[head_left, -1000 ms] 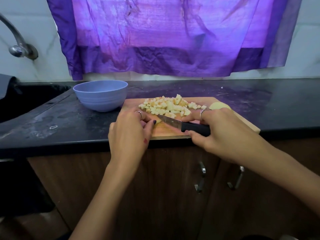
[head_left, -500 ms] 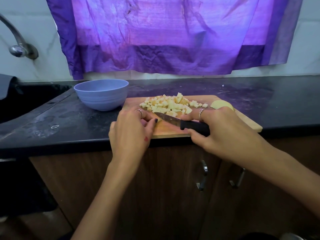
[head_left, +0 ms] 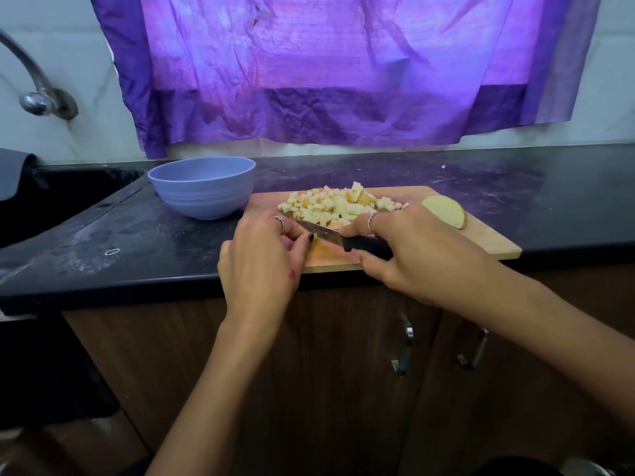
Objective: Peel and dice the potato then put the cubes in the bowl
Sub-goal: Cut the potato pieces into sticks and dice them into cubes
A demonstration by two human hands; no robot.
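bowl (head_left: 202,187) left on dark desk (head_left: 103,242), just beside board (head_left: 481,242). left hand (head_left: 261,262) at board's near-left corner, fingers curled; what they hold is hidden. potato cubes (head_left: 336,206) heaped mid-board. right hand (head_left: 412,249) fingers wrapped on knife (head_left: 347,240). potato piece (head_left: 445,211) near right edge.

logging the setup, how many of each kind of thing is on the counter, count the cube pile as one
bowl: 1
cutting board: 1
knife: 1
pile of potato cubes: 1
uncut potato piece: 1
total: 5
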